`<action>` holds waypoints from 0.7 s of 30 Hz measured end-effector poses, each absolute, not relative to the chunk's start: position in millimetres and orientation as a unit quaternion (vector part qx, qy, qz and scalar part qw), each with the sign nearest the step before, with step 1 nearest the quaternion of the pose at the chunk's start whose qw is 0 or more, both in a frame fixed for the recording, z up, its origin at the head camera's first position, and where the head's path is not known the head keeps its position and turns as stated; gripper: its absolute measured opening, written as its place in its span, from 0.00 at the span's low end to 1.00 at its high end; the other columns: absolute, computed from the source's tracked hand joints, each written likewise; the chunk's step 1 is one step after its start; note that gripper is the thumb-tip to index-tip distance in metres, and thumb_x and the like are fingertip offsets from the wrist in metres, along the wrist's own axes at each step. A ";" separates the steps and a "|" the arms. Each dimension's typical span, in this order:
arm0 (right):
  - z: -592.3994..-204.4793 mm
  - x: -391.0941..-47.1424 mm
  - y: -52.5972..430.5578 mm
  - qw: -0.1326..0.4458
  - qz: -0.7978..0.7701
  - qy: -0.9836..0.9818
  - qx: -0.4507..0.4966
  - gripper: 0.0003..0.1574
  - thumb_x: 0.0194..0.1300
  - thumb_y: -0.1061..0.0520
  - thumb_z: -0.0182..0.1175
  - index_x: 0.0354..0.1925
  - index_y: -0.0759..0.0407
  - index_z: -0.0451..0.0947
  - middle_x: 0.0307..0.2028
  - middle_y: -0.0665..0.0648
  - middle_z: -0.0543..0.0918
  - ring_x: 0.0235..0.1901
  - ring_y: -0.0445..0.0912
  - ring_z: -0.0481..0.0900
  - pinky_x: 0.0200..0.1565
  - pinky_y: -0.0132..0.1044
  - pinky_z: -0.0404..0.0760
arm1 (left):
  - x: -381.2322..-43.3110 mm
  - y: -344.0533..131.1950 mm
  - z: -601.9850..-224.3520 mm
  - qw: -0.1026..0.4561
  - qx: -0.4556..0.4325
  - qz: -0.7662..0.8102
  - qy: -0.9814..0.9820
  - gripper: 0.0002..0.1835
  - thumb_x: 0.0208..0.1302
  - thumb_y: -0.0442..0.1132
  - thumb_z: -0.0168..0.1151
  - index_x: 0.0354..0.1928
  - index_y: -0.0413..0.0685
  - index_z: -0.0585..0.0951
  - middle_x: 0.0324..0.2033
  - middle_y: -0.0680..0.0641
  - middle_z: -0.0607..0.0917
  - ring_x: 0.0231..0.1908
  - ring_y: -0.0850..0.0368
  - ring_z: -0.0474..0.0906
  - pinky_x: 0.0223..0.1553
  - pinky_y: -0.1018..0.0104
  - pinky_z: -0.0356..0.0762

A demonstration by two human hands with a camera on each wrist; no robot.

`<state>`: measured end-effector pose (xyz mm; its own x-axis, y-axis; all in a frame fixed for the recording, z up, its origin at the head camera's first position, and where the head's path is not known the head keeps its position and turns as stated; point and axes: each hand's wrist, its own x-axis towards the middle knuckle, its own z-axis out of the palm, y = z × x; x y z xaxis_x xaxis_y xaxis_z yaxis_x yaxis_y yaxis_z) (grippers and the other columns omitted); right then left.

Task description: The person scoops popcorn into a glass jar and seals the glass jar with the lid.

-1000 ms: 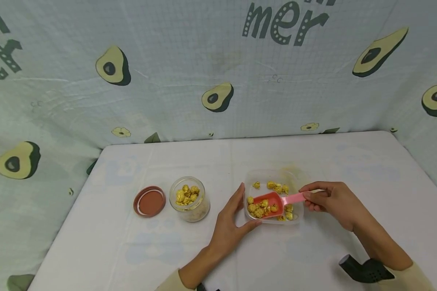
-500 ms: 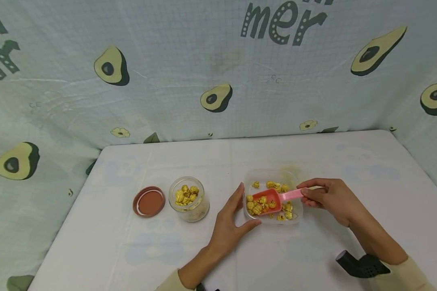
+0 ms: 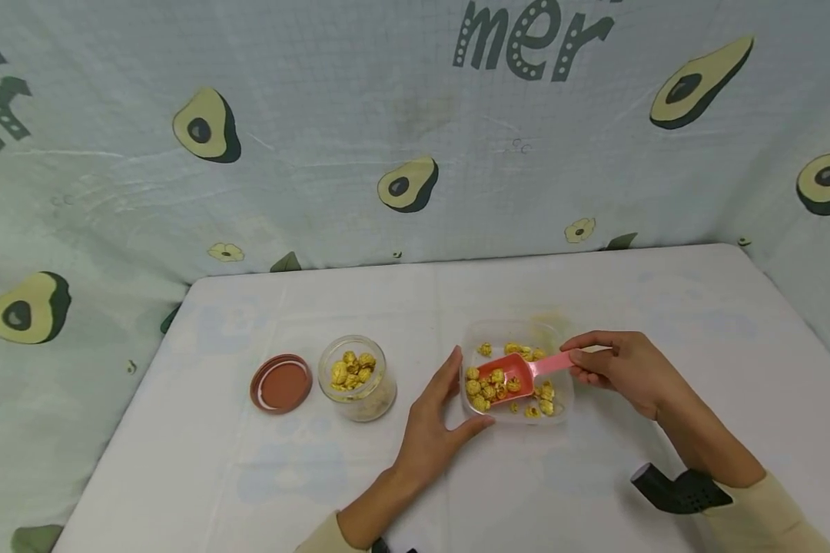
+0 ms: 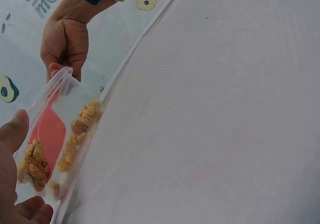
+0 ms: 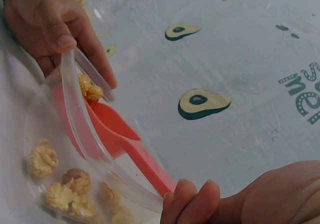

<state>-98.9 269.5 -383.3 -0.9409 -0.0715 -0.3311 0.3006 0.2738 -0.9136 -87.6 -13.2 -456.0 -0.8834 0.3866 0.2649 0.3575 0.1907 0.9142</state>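
My right hand (image 3: 619, 376) pinches the handle of a pink plastic scoop (image 3: 552, 363). The scoop's bowl lies inside a clear plastic container (image 3: 570, 403), pointing left, with several pieces of yellow caramel popcorn (image 3: 491, 384) in and around it. Other popcorn pieces (image 5: 72, 189) lie loose on the container's floor. My left hand (image 3: 429, 430) holds the container at its left end, thumb along the near side and fingers along the left side. In the left wrist view, the red scoop bowl (image 4: 49, 129) shows through the container wall, between the left hand and the right hand (image 4: 65, 44).
Left of the container stands an open glass jar (image 3: 370, 403), with popcorn (image 3: 353, 370) showing through its mouth. Beside it lies a reddish-brown lid (image 3: 281, 384), inner side up. A white cloth covers the table (image 3: 526, 491); an avocado-print curtain (image 3: 304, 115) hangs behind.
The right hand has drawn back slightly up and left, lifting the scoop handle a little. More popcorn pieces show in the scoop's bowl. My left hand stays at the container.
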 end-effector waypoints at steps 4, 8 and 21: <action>-382.7 -99.5 270.9 0.168 -0.603 0.777 0.070 0.24 0.70 0.58 0.57 0.55 0.75 0.72 0.31 0.60 0.82 0.27 0.44 0.80 0.34 0.33 0.84 | -87.6 -13.4 -456.9 0.012 0.239 0.585 0.775 0.49 0.54 0.43 0.72 0.74 0.51 0.55 0.71 0.53 0.58 0.63 0.55 0.67 0.64 0.62 0.64; -381.0 -100.0 273.9 0.182 -0.585 0.787 0.066 0.23 0.69 0.58 0.57 0.55 0.74 0.73 0.31 0.61 0.82 0.27 0.45 0.79 0.33 0.32 0.83 | -87.7 -13.5 -456.9 0.015 0.242 0.584 0.774 0.48 0.55 0.44 0.72 0.74 0.51 0.55 0.71 0.52 0.58 0.63 0.53 0.67 0.64 0.62 0.64; -381.3 -107.0 272.7 0.194 -0.574 0.794 0.058 0.24 0.70 0.56 0.57 0.56 0.74 0.71 0.31 0.60 0.80 0.29 0.44 0.77 0.32 0.32 0.82 | -88.0 -13.1 -458.0 0.004 0.248 0.588 0.770 0.49 0.54 0.41 0.72 0.74 0.46 0.56 0.71 0.47 0.59 0.63 0.51 0.67 0.63 0.62 0.64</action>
